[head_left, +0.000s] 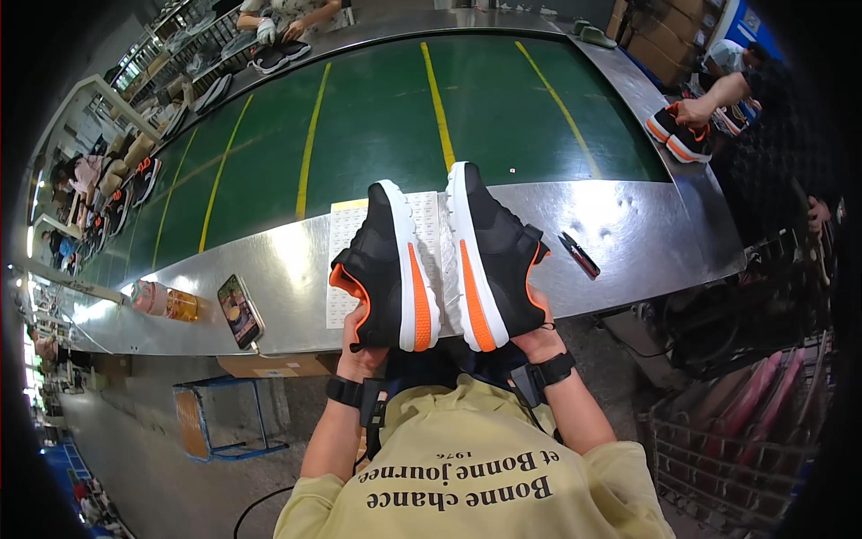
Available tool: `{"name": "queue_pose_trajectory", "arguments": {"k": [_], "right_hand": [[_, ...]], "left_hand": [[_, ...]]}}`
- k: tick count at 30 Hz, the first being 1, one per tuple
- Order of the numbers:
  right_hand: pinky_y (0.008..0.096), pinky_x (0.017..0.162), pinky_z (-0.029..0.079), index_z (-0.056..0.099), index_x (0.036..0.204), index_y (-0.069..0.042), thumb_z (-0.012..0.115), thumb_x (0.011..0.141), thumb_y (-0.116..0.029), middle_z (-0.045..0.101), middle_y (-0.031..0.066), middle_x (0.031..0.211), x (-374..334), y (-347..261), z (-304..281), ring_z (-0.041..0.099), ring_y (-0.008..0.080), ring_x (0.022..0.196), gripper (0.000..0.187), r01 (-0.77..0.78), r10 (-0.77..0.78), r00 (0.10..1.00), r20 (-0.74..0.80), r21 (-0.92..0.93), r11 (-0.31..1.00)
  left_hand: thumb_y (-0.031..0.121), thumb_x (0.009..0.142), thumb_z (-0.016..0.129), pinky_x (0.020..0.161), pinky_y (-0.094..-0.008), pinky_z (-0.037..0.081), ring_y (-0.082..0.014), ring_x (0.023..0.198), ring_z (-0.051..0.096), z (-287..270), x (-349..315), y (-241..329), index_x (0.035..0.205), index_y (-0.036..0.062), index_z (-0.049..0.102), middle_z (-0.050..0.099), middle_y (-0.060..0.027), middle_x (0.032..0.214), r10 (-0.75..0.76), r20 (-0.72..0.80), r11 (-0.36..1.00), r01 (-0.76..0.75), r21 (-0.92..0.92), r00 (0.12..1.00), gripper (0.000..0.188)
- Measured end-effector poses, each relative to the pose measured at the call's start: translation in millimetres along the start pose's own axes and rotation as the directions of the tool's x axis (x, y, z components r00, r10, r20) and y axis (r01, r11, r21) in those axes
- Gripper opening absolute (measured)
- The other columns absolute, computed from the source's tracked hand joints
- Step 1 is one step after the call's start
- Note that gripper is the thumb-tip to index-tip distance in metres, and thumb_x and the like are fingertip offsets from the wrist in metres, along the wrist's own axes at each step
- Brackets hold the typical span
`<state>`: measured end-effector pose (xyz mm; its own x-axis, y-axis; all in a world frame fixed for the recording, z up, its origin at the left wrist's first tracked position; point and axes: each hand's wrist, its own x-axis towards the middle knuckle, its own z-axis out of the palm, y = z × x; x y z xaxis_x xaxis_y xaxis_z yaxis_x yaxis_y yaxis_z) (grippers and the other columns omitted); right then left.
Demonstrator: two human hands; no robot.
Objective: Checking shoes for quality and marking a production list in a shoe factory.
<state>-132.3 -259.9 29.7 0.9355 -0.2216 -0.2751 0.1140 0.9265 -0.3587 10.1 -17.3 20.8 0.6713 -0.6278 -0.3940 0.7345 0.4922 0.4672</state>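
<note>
Two black sneakers with white soles and orange linings are held up in front of me, soles facing each other with a narrow gap between. My left hand [361, 349] is closed on the heel of the left sneaker [382, 260]. The heel end of the right sneaker [498, 260] is in my right hand [539, 337], also closed. The shoes hide most of my fingers. Behind and below the sneakers, a printed label sheet [342, 301] lies on the metal table edge [296, 260]. A black and red cutter-like tool [578, 255] lies to the right.
A green conveyor belt [368, 117] with yellow stripes runs beyond the metal edge. At left are a phone [240, 312] and a bottle [165, 301]. One co-worker's hand [696, 111] holds black-orange sneakers [680, 135]; another person handles a shoe [277, 57]. A blue-framed stool [224, 418] stands lower left.
</note>
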Motion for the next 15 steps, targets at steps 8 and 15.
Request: {"name": "queue_pose_trajectory", "arguments": {"k": [8, 15], "right_hand": [[0.0328, 0.091, 0.049, 0.048, 0.127, 0.000, 0.050, 0.093, -0.025, 0.059, 0.0087, 0.119, 8.0, 5.9, -10.9, 0.059, 0.0206, 0.105, 0.041, -0.071, 0.070, 0.997, -0.023, -0.046, 0.996], [0.0303, 0.079, 0.047, 0.054, 0.117, -0.003, 0.065, 0.080, -0.009, 0.060, 0.0100, 0.099, -3.9, -49.3, -22.2, 0.059, 0.0233, 0.089, 0.038, 0.083, -0.645, 0.756, 0.110, -0.994, -0.072]], "left_hand": [[0.005, 0.089, 0.046, 0.081, -0.0314, 0.055, -0.0183, 0.092, 0.064, 3.7, 5.8, -11.6, 0.112, 0.0014, 0.053, 0.062, -0.0102, 0.104, -0.053, -0.076, 0.992, 0.061, 0.112, 0.996, 0.024], [0.003, 0.092, 0.045, 0.082, -0.0322, 0.056, -0.0195, 0.095, 0.064, -8.0, 7.5, -8.0, 0.121, -0.0030, 0.047, 0.060, -0.0112, 0.112, -0.072, -0.061, 0.987, 0.080, 0.137, 0.996, 0.029]]}}
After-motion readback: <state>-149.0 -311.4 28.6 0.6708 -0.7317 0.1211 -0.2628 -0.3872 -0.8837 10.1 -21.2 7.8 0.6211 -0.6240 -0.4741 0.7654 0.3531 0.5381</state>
